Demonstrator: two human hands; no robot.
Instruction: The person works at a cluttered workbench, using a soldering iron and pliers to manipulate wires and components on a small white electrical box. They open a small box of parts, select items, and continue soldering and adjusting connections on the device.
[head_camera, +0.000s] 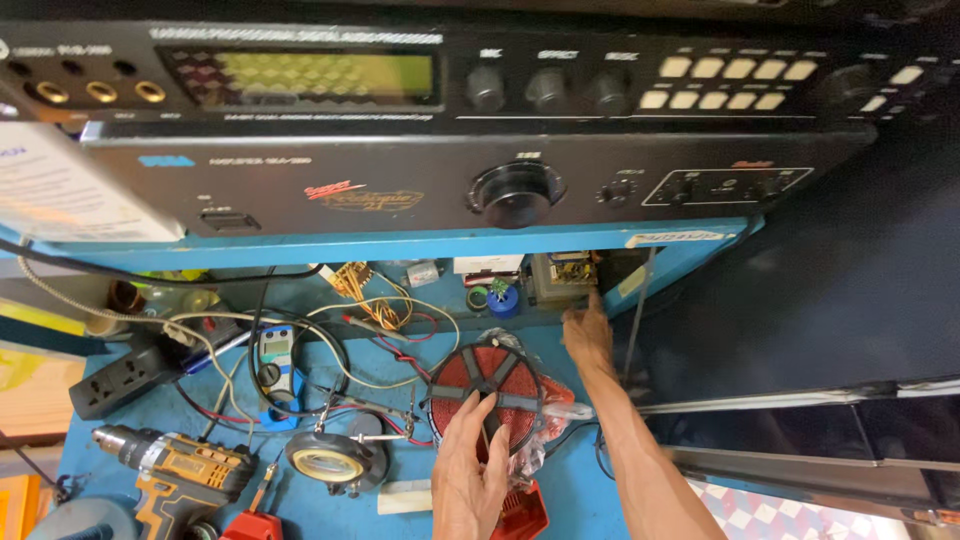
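My left hand (470, 475) rests on the lower edge of a round red coil disc (487, 380) with black spokes, holding it on the blue workbench (400, 340). The disc lies partly on a clear plastic bag. My right hand (588, 335) reaches forward under the blue shelf, its fingers pointing at a small circuit part (562, 275) at the back. I cannot tell whether the right fingers grip anything.
Two black audio units (480, 130) are stacked on the shelf above. On the bench lie a cordless drill (175, 475), a multimeter (273, 360), a power strip (120, 380), a tape roll (330, 462), a blue capacitor (503, 298) and tangled wires. A dark panel (800, 320) stands at right.
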